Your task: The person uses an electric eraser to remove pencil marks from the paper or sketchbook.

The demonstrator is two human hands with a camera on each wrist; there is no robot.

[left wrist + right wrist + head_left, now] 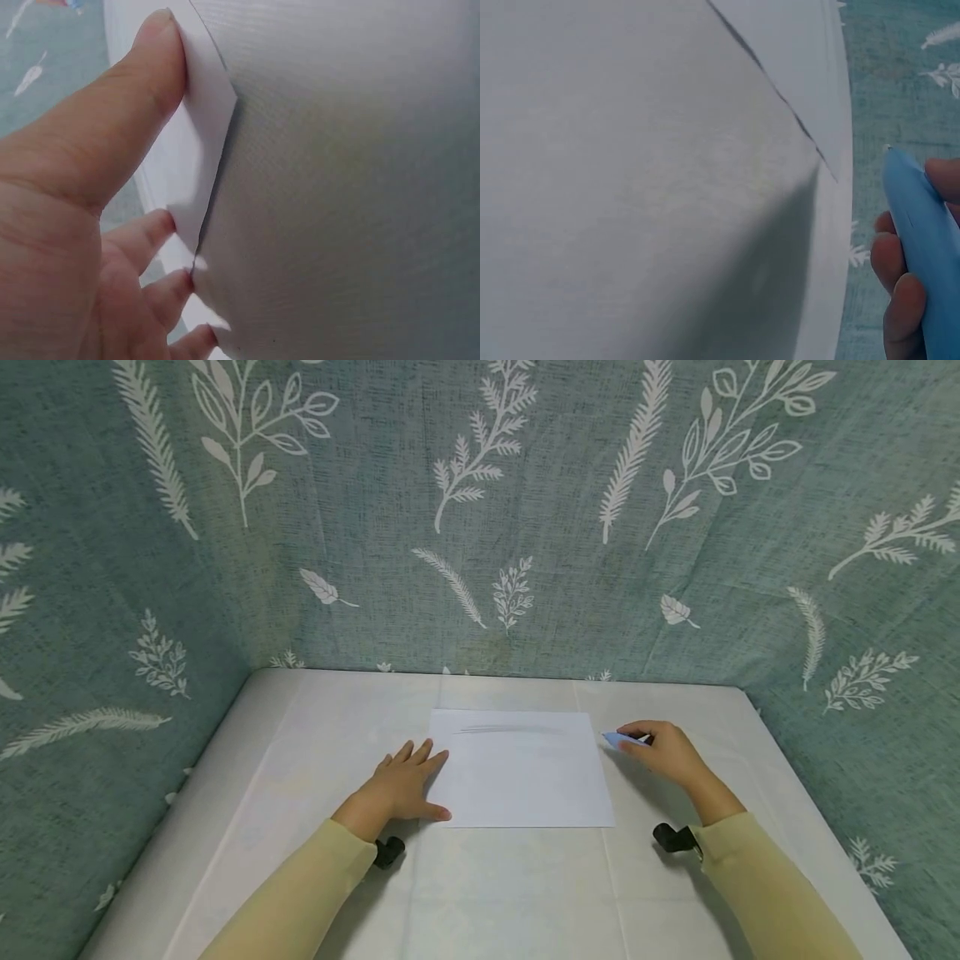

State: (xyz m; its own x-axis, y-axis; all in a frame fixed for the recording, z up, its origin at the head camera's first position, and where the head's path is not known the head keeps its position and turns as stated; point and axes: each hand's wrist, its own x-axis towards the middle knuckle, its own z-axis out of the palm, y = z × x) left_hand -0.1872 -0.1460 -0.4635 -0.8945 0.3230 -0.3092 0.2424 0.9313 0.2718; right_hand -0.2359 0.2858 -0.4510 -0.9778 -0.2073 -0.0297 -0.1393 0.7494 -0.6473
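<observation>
A white sheet of paper (525, 777) lies on the table with a few thin grey lines near its far edge. My left hand (405, 783) rests with spread fingers at the paper's left edge, its thumb on the near left corner. In the left wrist view the thumb (142, 90) lies over the sheet, whose edge stands slightly off the table. Just beyond the paper's right edge, my right hand (667, 752) grips a light-blue tapered tool (919, 225) with a small pointed tip. This tip points left toward the sheet and is raised over the table.
A white cloth covers the table (510, 893). Green fabric with white leaf prints (360, 568) hangs behind and along both sides. A black wrist mount (672, 837) sticks out beside the right sleeve, and another black mount (390, 852) beside the left.
</observation>
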